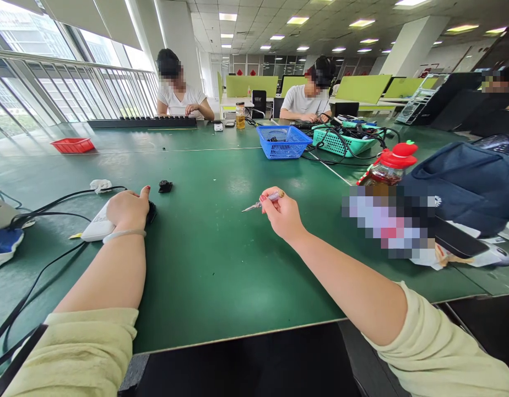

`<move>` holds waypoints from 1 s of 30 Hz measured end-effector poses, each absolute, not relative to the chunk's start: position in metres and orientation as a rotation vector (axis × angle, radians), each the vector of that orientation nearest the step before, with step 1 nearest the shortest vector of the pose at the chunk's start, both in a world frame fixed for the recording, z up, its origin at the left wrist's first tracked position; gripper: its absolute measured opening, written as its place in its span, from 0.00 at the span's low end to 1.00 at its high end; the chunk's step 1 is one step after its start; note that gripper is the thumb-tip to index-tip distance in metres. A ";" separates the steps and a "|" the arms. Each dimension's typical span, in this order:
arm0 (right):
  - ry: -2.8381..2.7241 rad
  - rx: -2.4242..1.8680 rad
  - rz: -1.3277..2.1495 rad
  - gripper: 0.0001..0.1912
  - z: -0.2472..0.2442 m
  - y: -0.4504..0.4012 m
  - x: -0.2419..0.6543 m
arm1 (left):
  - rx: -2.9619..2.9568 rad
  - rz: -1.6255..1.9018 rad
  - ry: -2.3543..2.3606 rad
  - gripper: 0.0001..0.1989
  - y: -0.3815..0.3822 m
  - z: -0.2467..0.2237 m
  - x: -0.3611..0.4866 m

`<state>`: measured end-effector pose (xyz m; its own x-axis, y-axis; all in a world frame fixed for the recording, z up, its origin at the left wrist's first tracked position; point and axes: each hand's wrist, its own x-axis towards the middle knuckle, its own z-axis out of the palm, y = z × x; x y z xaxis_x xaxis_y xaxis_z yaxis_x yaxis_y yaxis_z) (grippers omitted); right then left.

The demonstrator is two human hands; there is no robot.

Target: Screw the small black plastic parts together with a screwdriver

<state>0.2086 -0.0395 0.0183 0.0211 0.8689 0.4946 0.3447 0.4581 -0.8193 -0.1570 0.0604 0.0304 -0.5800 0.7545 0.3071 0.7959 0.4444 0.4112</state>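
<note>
My right hand [281, 216] is above the green table, its fingers pinched round what looks like a slim screwdriver [275, 196]. The tool has a pale handle, and its thin metal tip points left. At the left, my left hand [128, 210] is curled with the thumb up, at a small black piece [151, 213] that shows at its right edge. Most of that piece and several fingers are hidden. Against the left wrist lies a white device [98, 223] with a dark cable. A second small black piece [165, 186] rests just beyond the left hand.
Farther back stand a red tray [72, 145], a blue basket [279, 157] and a green basket [341, 144] with cables. On the right are a red-lidded bottle [386, 171] and a dark blue bag [465, 182]. Black cables [43, 281] run at the left. Two people sit opposite.
</note>
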 end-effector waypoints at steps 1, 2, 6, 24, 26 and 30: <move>-1.560 -1.094 0.570 0.16 0.018 -0.040 0.209 | -1.397 -0.778 -2.612 0.24 0.060 0.031 -0.157; -1.560 -1.094 0.569 0.16 0.019 -0.040 0.208 | -1.392 -0.752 -2.620 0.25 0.060 0.032 -0.156; -1.564 -1.094 0.567 0.16 0.018 -0.040 0.209 | -1.365 -0.658 -2.653 0.29 0.061 0.033 -0.155; -1.595 -1.090 0.517 0.13 0.019 -0.040 0.210 | -1.443 -0.370 -2.697 0.39 0.053 0.046 -0.142; -1.596 -1.092 0.516 0.13 0.020 -0.040 0.210 | -1.442 -0.369 -2.715 0.39 0.051 0.047 -0.141; -1.595 -1.094 0.515 0.14 0.019 -0.040 0.210 | -1.542 -0.410 -2.696 0.37 0.046 0.050 -0.146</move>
